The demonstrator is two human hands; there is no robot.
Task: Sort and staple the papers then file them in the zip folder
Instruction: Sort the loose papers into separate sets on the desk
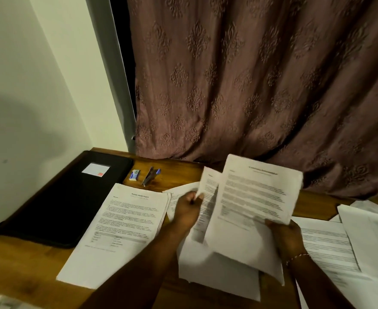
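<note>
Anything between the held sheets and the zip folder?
Nothing upright. A flat stack lies on the desk between the sheets and the folder, its edge at the folder's right side. Sheets can likely pass above it.

Setting: a room in a home. A patterned curtain (pixel 250 85) hangs behind a wooden desk (pixel 179 172) set against a plain wall (pixel 38 85).

Light: dim, yellowish.
Blur: sheets (pixel 257 197) in left grip (pixel 187 208) and right grip (pixel 288 235) smeared.
Shadow: soft, on wall (pixel 27 119) left of them.
</note>
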